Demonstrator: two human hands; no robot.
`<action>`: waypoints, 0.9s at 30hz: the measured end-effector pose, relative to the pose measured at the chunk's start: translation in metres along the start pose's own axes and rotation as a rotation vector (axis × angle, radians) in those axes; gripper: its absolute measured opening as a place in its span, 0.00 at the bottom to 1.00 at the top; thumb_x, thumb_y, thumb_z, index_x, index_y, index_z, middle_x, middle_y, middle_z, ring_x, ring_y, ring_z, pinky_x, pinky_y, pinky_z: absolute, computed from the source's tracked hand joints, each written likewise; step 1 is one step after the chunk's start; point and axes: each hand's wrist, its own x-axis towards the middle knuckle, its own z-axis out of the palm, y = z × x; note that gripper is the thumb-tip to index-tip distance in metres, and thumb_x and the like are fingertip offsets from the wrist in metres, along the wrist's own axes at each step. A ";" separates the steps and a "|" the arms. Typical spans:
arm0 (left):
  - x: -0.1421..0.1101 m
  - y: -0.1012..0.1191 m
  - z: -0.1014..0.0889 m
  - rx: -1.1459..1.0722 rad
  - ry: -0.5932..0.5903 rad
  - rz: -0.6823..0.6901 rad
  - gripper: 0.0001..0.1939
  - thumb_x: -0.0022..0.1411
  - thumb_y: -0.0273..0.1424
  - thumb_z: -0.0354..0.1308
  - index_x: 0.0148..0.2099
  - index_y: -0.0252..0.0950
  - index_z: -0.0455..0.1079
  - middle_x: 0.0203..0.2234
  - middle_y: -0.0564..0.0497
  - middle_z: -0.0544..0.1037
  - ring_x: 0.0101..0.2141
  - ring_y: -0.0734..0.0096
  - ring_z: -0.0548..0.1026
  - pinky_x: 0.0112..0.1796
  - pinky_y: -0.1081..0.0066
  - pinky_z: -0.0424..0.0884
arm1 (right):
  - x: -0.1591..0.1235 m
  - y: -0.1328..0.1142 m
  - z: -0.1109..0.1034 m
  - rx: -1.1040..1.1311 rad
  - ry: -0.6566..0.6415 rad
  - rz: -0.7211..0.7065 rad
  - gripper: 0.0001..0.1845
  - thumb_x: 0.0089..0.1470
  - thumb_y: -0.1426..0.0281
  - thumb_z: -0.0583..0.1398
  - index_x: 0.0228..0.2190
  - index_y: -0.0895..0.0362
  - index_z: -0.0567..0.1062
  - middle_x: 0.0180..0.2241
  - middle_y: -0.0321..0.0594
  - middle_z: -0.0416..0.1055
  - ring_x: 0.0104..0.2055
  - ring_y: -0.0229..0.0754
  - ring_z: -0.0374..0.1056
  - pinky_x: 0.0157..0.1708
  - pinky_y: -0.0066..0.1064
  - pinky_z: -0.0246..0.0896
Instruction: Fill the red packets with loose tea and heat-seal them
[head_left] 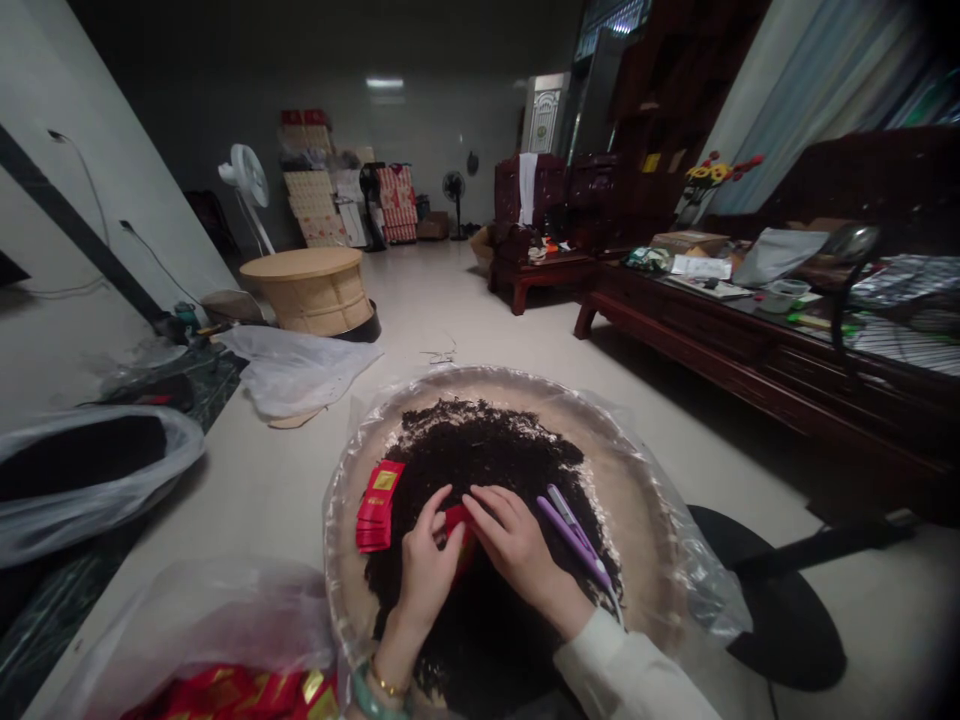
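My left hand (pixel 429 562) and my right hand (pixel 517 548) meet over a wide round tray (pixel 652 540) lined with clear plastic. Between their bent fingers is a small red packet (pixel 455 517), mostly hidden by the hands. Dark, loose, leaf-like material (pixel 472 450) covers much of the tray. A fanned stack of red and gold packets (pixel 379 508) lies on it to the left of my left hand. To the right of my right hand rests a purple flat iron (pixel 576 540), its jaws apart and a pale cord running from its end.
At lower left, a clear plastic bag (pixel 202 600) holds many red packets. Another plastic bag (pixel 176 455) with dark contents stands at far left. A black round stand base (pixel 787 600) is close on the right, below a long wooden table (pixel 675 350). Ahead stands a woven drum-shaped stool (pixel 307 295).
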 end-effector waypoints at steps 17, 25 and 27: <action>-0.006 0.010 0.005 -0.107 0.117 -0.017 0.08 0.53 0.35 0.61 0.32 0.36 0.68 0.25 0.51 0.78 0.30 0.67 0.79 0.32 0.72 0.76 | 0.004 -0.006 -0.008 0.078 0.158 0.031 0.23 0.57 0.78 0.57 0.53 0.51 0.70 0.37 0.44 0.69 0.41 0.44 0.66 0.39 0.38 0.68; -0.009 0.010 0.008 -0.176 0.136 -0.077 0.12 0.51 0.38 0.63 0.31 0.37 0.65 0.24 0.53 0.77 0.29 0.68 0.79 0.32 0.71 0.75 | 0.003 -0.008 -0.011 0.111 0.126 0.034 0.17 0.58 0.77 0.57 0.49 0.52 0.72 0.39 0.44 0.73 0.43 0.45 0.65 0.40 0.40 0.68; -0.010 0.009 0.008 -0.179 0.107 -0.062 0.11 0.52 0.38 0.62 0.31 0.37 0.66 0.27 0.51 0.78 0.32 0.67 0.79 0.36 0.69 0.76 | 0.004 -0.010 -0.012 0.095 0.125 0.086 0.10 0.59 0.74 0.57 0.42 0.54 0.74 0.36 0.44 0.71 0.41 0.45 0.65 0.39 0.40 0.67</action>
